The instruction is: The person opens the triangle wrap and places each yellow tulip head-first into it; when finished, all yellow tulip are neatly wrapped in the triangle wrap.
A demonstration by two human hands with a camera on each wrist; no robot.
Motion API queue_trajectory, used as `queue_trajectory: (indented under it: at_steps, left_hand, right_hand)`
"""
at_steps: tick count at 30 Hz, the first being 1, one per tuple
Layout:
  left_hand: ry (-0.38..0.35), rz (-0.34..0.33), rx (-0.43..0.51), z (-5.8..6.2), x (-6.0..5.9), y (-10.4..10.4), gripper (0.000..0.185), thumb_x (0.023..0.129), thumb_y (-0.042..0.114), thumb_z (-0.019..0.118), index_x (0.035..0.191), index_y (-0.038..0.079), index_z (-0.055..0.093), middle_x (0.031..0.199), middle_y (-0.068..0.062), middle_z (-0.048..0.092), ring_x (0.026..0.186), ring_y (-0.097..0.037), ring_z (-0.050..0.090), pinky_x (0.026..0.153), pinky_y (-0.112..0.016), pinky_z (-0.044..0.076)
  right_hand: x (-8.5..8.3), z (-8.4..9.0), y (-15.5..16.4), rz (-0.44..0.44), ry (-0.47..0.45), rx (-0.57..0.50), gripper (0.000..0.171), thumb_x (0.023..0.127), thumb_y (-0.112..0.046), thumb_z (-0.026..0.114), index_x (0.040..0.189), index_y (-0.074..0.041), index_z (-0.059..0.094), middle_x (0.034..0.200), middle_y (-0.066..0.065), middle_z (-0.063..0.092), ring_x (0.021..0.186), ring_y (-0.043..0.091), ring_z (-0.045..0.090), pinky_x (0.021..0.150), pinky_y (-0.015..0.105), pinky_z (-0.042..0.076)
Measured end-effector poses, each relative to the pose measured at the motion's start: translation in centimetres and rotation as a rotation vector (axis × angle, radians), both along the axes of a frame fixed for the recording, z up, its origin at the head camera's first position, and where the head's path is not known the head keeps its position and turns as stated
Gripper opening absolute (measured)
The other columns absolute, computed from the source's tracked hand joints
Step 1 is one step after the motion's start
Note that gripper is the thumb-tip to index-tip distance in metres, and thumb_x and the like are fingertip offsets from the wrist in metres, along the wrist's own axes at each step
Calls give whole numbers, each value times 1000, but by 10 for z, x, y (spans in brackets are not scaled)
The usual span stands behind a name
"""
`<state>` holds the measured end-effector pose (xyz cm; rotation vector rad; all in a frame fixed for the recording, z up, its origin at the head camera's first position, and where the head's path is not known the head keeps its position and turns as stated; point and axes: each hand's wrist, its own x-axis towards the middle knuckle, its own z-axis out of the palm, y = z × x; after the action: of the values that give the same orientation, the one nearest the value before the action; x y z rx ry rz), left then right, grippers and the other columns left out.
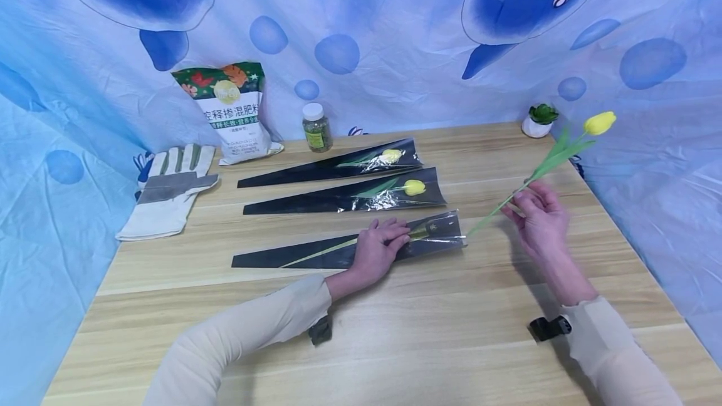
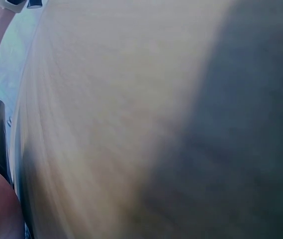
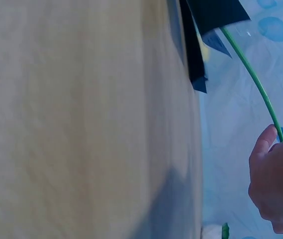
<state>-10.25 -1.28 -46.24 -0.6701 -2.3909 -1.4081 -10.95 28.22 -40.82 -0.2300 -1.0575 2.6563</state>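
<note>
1. Yellow artificial tulip on a long green stem (image 1: 555,154) was pinched in the right hand (image 1: 538,218), bloom raised off the table; the stem's lower end ran into the wide mouth of the nearest black-and-clear tapered flower sleeve (image 1: 338,249).
2. Left hand (image 1: 379,248) lay flat, fingers straight, pressing that sleeve onto the pale wooden table (image 1: 395,343), presumably to stop it sliding.
3. Two filled sleeves (image 1: 338,182) lay behind, well apart from the hands.
4. White work glove (image 1: 169,190), fertiliser bag (image 1: 234,111), small jar (image 1: 316,127) and potted succulent (image 1: 539,120) stood along the back edge; nothing blocked the stem.
</note>
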Motion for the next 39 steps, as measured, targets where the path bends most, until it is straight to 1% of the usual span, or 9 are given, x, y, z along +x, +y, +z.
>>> queue_trajectory:
  at_steps: [5,9,18,27,32,35,39]
  left_hand:
    - [-16,7,-10,1,-1,1,18,84,3,79,101,1,78,109,-14,72,113,-33,65,110,-57,34]
    - [-26,9,-8,1,-1,3,18,84,4,79,102,0,77,108,-14,72,113,-34,65,110,-57,33]
    - [-37,16,-18,-1,-2,5,19,85,4,78,104,0,77,110,-14,72,115,-34,64,111,-56,32]
    - [-47,38,-59,0,-3,7,18,86,6,77,104,2,78,113,-13,71,118,-33,63,112,-57,31]
    - [-40,49,-98,1,-4,9,17,87,8,77,103,3,78,115,-13,71,117,-32,63,112,-56,31]
    - [-44,53,-105,2,-5,10,17,87,8,77,104,3,78,115,-12,71,117,-31,63,113,-55,31]
    - [-41,59,-110,2,-6,12,17,87,8,77,103,4,78,114,-12,71,117,-31,64,112,-54,31]
  right_hand:
    - [0,-6,-10,8,-24,23,27,90,22,56,107,1,56,81,10,64,71,20,67,64,34,60]
    - [1,-9,-16,17,-55,44,27,90,22,56,107,0,56,82,10,65,73,18,67,65,34,60]
    - [4,-9,-26,64,-126,74,32,90,20,59,111,-2,51,88,9,65,76,19,67,69,34,60]
    - [7,-11,-33,110,-206,179,29,93,15,57,111,-5,45,92,6,62,81,17,67,78,32,59]
    - [8,-13,-37,113,-258,205,30,92,15,59,109,-5,44,89,5,64,79,16,69,80,31,58]
    - [9,-14,-39,109,-288,223,31,91,16,60,108,-5,44,87,4,65,77,16,69,79,30,58]
    - [11,-16,-42,120,-305,259,31,91,15,61,109,-3,44,89,5,67,78,15,70,82,29,57]
